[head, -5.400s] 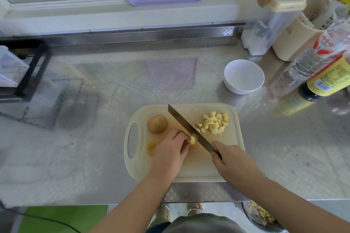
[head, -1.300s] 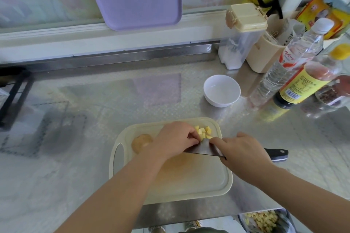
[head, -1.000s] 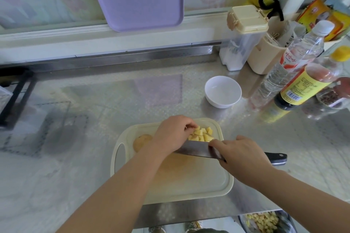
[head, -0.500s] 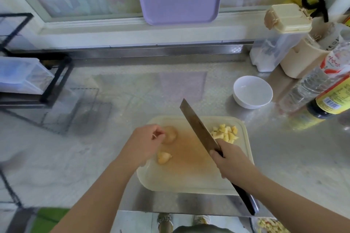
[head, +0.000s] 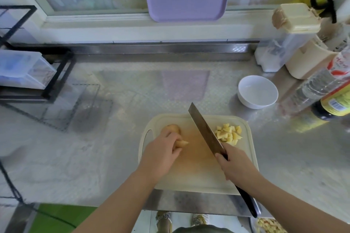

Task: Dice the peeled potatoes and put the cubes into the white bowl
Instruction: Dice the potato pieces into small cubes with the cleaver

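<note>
Directions are read with 12 o'clock pointing away from the person, toward the window.

1. Location. A cut potato piece (head: 182, 143) lies left of centre on the cutting board (head: 197, 174), which sits on the desk (head: 94, 157). A whole potato (head: 172, 128) sits at the board's 10 o'clock corner, and a heap of cubes (head: 228, 134) at its 2 o'clock corner. The white bowl (head: 257, 91) stands off the board at 1 o'clock and appears empty.

2. Hands. The left hand (head: 161, 152) has its fingers curled over the potato piece, pinning it to the board. Whether it also touches the whole potato cannot be told. The right hand (head: 235, 168) is wrapped round the knife (head: 206, 130) where blade meets handle.

3. Orientation. The piece tapers toward 3 o'clock, so its long axis runs roughly 9 to 3. The knife tip points to 11 o'clock, the handle to 5, and the blade stands clear of the piece.

4. Handling, as judged. Peeled potato is firm, light and wet-slick. The piece is best laid cut face down and held at its thick end, at 9 o'clock, with fingertips tucked back from the edge. The cubes are loose and will scatter, so they are better scooped than pinched.
</note>
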Motion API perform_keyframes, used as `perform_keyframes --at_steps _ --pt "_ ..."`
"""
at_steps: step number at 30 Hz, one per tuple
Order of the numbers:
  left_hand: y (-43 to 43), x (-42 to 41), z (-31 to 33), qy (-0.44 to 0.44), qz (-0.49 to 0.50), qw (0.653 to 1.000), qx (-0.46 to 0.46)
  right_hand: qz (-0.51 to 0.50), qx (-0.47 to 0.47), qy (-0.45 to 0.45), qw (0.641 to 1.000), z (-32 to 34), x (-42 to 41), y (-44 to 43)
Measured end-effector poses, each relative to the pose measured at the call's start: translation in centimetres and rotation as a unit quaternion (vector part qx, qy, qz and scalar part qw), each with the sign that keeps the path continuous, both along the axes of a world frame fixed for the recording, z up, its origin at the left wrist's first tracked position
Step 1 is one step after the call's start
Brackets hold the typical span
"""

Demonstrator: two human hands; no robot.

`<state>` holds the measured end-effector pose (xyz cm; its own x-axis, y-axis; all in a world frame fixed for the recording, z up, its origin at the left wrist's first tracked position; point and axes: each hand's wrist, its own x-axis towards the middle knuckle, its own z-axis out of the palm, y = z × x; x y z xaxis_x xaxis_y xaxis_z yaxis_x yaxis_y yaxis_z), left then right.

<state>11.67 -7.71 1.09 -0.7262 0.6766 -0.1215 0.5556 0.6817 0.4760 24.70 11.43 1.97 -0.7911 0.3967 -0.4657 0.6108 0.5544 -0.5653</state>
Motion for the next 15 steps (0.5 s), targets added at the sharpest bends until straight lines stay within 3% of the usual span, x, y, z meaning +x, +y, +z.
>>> perform_keyframes --at_steps 6,10,15 --pt "2.0 1.6 -2.1 0.063 -0.082 0.994 0.030 0.001 0.007 -0.007 1.000 0.0 0.2 0.3" --pt "1.1 2.0 -2.2 0.023 -0.096 0.994 0.049 0.010 0.013 -0.009 1.000 -0.2 0.4 0.4" --pt "0.4 2.4 -2.2 -0.029 -0.046 0.996 0.068 0.037 0.025 -0.019 0.999 -0.2 0.2 0.6"
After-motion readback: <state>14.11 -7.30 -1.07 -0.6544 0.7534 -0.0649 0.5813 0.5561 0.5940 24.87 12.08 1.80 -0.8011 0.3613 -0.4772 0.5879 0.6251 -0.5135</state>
